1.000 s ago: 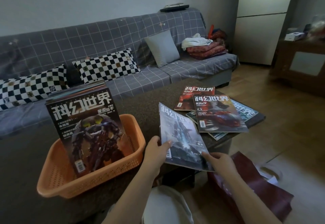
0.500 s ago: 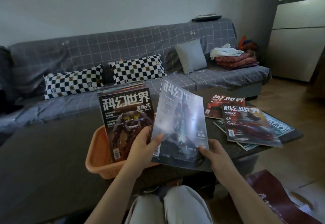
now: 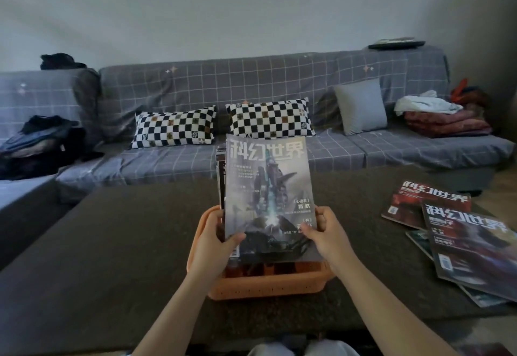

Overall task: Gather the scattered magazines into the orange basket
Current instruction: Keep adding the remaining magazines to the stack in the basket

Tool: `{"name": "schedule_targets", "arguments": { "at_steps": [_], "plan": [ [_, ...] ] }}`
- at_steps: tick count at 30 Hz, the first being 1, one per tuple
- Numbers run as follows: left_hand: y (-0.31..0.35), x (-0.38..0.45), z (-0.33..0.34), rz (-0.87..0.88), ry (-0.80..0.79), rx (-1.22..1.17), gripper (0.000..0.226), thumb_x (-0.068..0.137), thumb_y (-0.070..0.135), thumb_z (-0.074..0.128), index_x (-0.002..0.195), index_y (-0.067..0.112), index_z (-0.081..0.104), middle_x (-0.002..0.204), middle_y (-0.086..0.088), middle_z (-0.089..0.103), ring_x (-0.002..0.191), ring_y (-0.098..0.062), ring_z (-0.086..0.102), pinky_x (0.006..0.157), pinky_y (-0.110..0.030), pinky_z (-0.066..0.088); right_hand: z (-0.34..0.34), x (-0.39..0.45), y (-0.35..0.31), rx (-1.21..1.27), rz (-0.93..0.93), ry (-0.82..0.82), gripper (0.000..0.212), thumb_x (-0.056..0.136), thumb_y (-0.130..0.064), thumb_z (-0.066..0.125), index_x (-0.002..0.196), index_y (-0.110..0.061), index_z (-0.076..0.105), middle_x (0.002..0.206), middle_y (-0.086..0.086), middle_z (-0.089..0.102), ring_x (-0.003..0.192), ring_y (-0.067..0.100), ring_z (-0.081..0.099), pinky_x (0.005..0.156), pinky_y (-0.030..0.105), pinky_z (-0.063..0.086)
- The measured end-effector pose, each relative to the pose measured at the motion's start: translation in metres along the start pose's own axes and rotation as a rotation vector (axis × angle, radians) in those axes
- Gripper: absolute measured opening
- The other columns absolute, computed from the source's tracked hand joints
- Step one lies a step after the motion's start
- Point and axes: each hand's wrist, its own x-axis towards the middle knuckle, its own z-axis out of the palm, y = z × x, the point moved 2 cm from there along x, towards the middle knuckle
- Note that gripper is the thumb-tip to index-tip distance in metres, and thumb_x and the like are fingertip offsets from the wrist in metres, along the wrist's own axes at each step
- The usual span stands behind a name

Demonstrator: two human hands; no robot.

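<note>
A grey-covered magazine [image 3: 267, 187] stands upright in the orange basket [image 3: 265, 284] at the middle of the dark table, in front of a stack of other magazines [image 3: 220, 165] whose edges show behind it on the left. My left hand [image 3: 214, 239] grips its lower left edge, thumb across the cover. My right hand [image 3: 328, 234] grips its lower right edge. Several more magazines [image 3: 464, 239] lie overlapping on the table at the right, two with red covers on top.
The dark table [image 3: 112, 257] runs wide to the left of the basket. Behind it stands a grey checked sofa [image 3: 251, 84] with two checkered pillows, a grey cushion, folded cloths at the right and dark bags at the left. My knees show at the bottom edge.
Both hands carried the grey magazine left from the table pile and stood it upright in the basket, in front of the robot-cover magazine. The view swung left, centring the basket.
</note>
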Motion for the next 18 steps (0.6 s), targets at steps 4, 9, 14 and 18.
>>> {"name": "schedule_targets", "arguments": {
  "at_steps": [4,9,14,18],
  "plan": [
    [-0.014,0.013,-0.001,-0.001,0.015,0.114,0.05,0.082,0.026,0.074,0.105,0.049,0.036,0.097,0.021,0.061,0.082,0.003,0.058,0.061,-0.017,0.045,0.01,0.013,0.004,-0.236,-0.076,-0.009,0.059,0.084,-0.016,0.066,0.134,-0.031,0.039,0.11,-0.017,0.054,0.094,0.0,0.05,0.059,0.01,0.038],
    [-0.026,0.023,0.001,-0.025,0.057,0.243,0.043,0.08,0.022,0.076,0.095,0.038,0.039,0.093,0.016,0.061,0.079,-0.001,0.058,0.061,-0.019,0.045,0.019,0.018,0.016,-0.544,-0.108,0.009,0.037,0.083,-0.027,0.067,0.116,-0.028,0.051,0.107,-0.012,0.061,0.079,-0.001,0.054,0.062,0.016,0.043],
    [-0.032,0.026,0.006,-0.077,0.059,0.424,0.037,0.076,0.028,0.079,0.079,0.031,0.043,0.077,0.013,0.057,0.066,0.0,0.056,0.05,-0.017,0.041,0.021,0.02,0.021,-0.657,-0.097,0.069,0.027,0.081,-0.029,0.069,0.091,-0.034,0.044,0.078,-0.017,0.053,0.066,-0.003,0.053,0.054,0.017,0.044],
    [-0.036,0.03,0.007,-0.141,-0.012,0.536,0.047,0.071,0.032,0.082,0.101,0.021,0.047,0.083,0.011,0.056,0.071,-0.003,0.057,0.054,-0.018,0.043,0.02,0.016,0.022,-0.711,-0.091,0.136,0.038,0.075,-0.029,0.075,0.093,-0.028,0.041,0.088,-0.009,0.058,0.071,0.003,0.056,0.055,0.019,0.046]
  ]
}}
